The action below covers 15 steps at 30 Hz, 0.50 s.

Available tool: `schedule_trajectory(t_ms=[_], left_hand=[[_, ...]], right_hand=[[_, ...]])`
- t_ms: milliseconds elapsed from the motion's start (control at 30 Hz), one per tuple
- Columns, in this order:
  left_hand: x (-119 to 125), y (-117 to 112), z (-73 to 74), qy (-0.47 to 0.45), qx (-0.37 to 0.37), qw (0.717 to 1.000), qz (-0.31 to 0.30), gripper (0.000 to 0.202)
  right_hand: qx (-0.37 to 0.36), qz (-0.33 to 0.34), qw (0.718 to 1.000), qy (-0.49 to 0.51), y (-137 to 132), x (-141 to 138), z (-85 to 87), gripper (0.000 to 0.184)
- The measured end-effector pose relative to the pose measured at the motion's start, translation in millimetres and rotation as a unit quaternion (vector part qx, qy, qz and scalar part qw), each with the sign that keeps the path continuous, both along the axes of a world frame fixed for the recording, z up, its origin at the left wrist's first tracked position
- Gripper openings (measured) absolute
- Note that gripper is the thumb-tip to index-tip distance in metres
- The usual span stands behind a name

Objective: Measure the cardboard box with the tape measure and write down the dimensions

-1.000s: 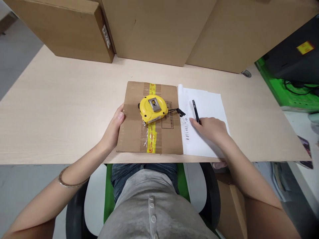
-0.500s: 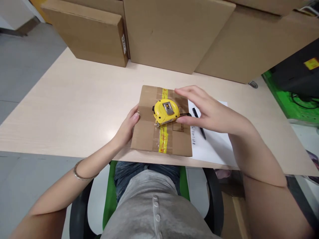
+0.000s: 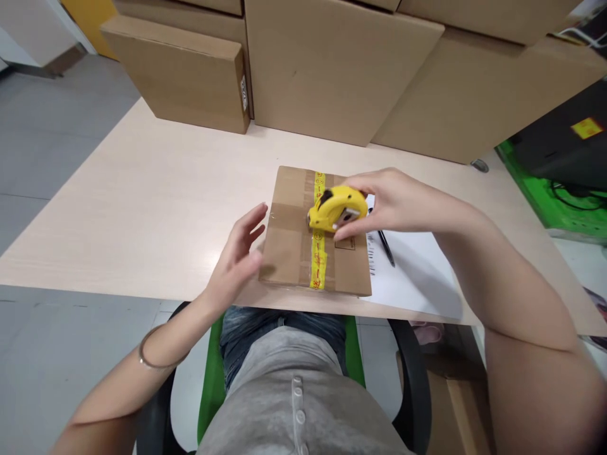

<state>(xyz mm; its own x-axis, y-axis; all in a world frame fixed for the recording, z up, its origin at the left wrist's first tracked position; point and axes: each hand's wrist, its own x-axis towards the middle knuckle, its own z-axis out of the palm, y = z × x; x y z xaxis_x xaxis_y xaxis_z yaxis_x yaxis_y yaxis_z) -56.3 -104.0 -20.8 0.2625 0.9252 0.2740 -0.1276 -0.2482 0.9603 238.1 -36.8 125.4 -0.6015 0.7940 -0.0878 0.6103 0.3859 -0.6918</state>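
My right hand grips a yellow tape measure and holds it tilted just above a flat cardboard parcel sealed with clear and yellow tape. My left hand hovers at the parcel's left edge with its fingers spread, holding nothing. The parcel lies at the near edge of a light wooden desk. A black pen rests on a white sheet of paper just right of the parcel, under my right forearm.
Large cardboard boxes stand in a row along the back of the desk, with a smaller flat one at the left. A green crate with black gear sits off the desk's right side. I sit on a chair with a green seat.
My right hand left the pen and paper, reached over and lifted the tape measure off the parcel. My left hand let go of the parcel's edge and opened.
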Motion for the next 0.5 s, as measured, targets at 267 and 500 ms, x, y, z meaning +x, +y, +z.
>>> schedule_trajectory(t_ms=[267,500], left_hand=[[-2.4,-50.6,-12.3,0.110,0.098,0.981,0.125,0.093],[6.1,-21.0,-3.8,0.041,-0.046,0.962,0.268,0.058]], right_hand=[[-0.124,-0.222,0.918,0.304,60.2,34.2,-46.4,0.039],[-0.157,-0.289,0.881,0.339,37.0,37.3,-48.0,0.028]])
